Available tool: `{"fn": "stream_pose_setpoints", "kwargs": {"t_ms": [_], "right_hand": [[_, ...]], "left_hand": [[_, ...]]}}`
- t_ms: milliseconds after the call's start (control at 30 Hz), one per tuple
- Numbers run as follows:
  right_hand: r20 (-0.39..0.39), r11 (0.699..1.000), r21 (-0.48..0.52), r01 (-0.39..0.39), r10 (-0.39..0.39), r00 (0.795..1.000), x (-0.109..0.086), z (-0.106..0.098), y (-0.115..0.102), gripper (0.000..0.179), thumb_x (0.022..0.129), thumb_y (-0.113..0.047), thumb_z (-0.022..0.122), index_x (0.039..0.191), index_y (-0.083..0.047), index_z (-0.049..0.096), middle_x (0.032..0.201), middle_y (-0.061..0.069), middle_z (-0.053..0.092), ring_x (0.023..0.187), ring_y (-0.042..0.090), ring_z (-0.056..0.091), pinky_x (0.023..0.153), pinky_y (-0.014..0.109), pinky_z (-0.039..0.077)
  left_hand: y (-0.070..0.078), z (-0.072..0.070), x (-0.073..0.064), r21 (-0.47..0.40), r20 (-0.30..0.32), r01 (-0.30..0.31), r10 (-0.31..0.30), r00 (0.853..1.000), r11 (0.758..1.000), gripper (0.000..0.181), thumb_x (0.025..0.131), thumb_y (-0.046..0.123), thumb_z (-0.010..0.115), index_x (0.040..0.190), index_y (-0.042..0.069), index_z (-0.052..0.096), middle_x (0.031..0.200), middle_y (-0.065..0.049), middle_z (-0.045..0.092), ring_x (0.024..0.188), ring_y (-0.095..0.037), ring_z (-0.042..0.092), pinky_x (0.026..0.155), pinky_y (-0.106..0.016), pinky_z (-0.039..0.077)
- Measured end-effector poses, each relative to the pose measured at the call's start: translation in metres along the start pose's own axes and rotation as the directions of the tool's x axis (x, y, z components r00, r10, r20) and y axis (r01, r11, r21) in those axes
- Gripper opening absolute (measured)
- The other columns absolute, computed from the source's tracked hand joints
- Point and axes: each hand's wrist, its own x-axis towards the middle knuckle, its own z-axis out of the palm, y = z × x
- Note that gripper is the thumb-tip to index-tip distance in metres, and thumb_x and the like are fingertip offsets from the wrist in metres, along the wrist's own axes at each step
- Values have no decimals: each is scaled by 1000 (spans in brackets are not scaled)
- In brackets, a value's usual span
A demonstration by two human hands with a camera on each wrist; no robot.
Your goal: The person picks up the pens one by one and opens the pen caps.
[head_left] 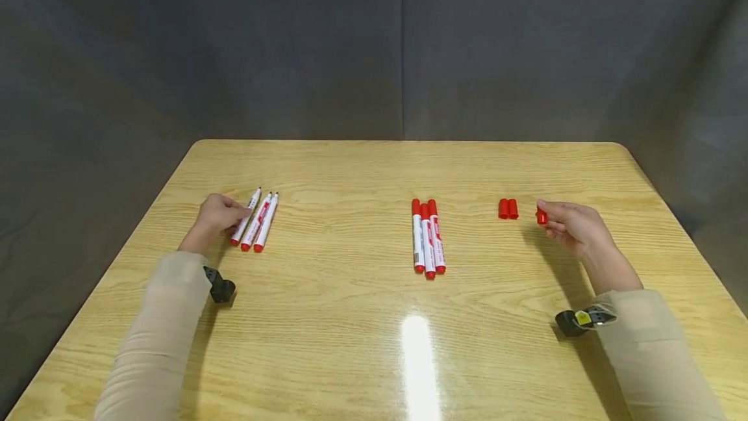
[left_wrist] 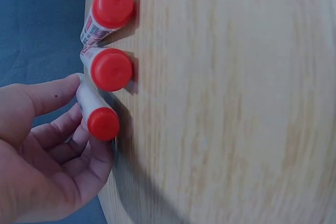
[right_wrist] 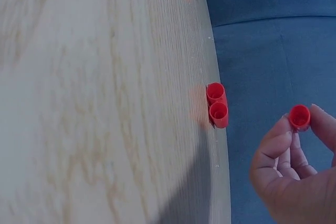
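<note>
Presently, L hand point(head_left: 219, 214) pinches the leftmost uncapped marker point(head_left: 254, 200) beside two more markers point(head_left: 266, 221), & R hand point(head_left: 578, 227) pinches a red cap point(head_left: 541, 217) near two loose caps point(head_left: 504, 208); w/ weak grip, marker could roll & ink the table point(head_left: 339, 317).

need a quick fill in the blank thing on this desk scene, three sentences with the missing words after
1. The right hand pinches one red cap, while ____ loose caps lie side by side on the table.
2. Of the three uncapped markers in the head view, the left hand pinches the one farthest to the ____.
3. The capped markers lie with their cap ends pointing ____ the person.

Missing words: two; left; away from
</note>
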Motion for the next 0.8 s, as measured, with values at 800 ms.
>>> {"fn": "stream_pose_setpoints", "kwargs": {"t_ms": [800], "right_hand": [[-100, 1000, -25, -17, 14, 995, 12, 1, -6, 9, 79, -15, 72, 75, -11, 65, 67, -3, 64, 58, 7, 61, 55, 20, 50]], "left_hand": [[-2, -4, -1, 123, -20, -10, 13, 1000, 992, 37, 86, 22, 60, 100, -12, 59, 76, -10, 56, 63, -15, 52, 51, -22, 44]]}}
